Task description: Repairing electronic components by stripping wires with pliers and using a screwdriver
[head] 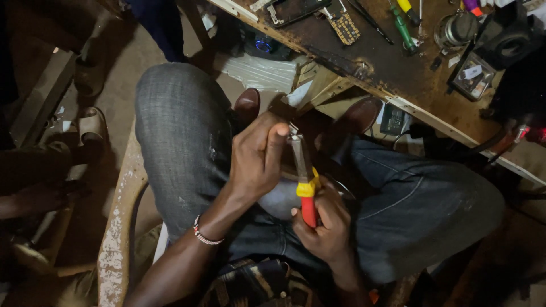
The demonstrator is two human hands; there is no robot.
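Workbench point(398, 74) clutter — beyond pliers point(304, 176), hands point(259, 156)

Dim light; bare dirt floor point(122, 62); scorched wooden workbench point(392, 74) upper right; worn pale chair arm point(116, 227) lower left.

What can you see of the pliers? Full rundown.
The pliers have grey metal jaws, a yellow collar and red handle grips that look like plastic or rubber. They stand nearly upright over the person's lap, tip up. The right hand wraps the red grips from below. The left hand is at the tip, thumb and fingers pinching there around something small and pale that is too small to identify. The jaws look closed or nearly so. The lower ends of the handles are hidden in the right hand.
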